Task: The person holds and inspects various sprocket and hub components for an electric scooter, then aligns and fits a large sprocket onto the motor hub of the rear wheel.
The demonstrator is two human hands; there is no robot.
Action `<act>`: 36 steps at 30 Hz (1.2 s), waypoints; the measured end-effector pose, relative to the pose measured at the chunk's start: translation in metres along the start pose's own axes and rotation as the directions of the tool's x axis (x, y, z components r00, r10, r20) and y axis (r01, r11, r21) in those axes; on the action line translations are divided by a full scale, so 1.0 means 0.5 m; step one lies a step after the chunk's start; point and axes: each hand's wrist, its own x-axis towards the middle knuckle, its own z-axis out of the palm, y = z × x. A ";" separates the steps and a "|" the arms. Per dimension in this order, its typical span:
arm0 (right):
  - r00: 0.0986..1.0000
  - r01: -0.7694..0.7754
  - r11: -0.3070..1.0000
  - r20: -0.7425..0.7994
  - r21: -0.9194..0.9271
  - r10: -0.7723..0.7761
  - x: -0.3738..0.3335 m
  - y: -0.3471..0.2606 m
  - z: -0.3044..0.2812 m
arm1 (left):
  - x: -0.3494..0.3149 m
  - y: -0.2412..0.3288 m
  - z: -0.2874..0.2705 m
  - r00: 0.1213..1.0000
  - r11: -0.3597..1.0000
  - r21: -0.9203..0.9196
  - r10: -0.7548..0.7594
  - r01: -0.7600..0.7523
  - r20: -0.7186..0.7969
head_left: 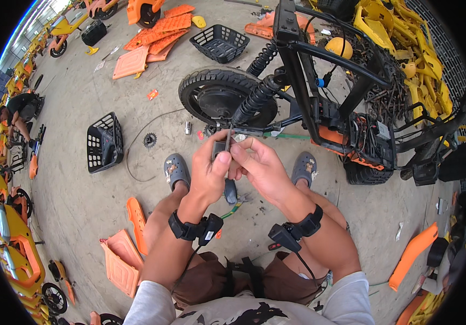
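Note:
My left hand [213, 165] and my right hand [257, 165] meet in front of me, above the floor between my feet. Between my fingers stands a slim metal rod [229, 135], pinched by the right thumb and fingers. A dark, boxy piece [219, 149] sits in the left hand's grip beside the rod; its kind is not clear. Below the hands a grey-blue rounded end [230, 190] shows, and whether it belongs to the held piece is hidden. Just beyond is the rear wheel [219, 100] of a stripped scooter, with a black shock absorber [257, 97] next to it.
The black scooter frame [309, 92] leans across the right side. A black basket [105, 143] stands at left, another [220, 43] farther back. A sprocket [149, 140] and a cable [130, 157] lie on the floor. Orange panels [121, 260] lie near my left leg. A person [21, 111] crouches far left.

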 end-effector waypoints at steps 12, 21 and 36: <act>0.967 0.210 0.949 -0.096 -0.234 -0.237 -0.005 -0.012 0.031 | 0.013 -0.004 0.010 0.976 0.922 -0.349 -0.203 0.166 -0.074; 0.913 0.331 0.853 -0.093 -0.405 -0.398 0.000 -0.006 0.028 | 0.008 0.002 0.002 0.992 0.969 -0.243 -0.071 0.043 -0.108; 0.993 0.114 0.993 0.008 0.030 -0.114 -0.009 -0.032 -0.012 | 0.020 0.049 -0.010 0.953 0.927 0.256 0.298 -0.276 -0.054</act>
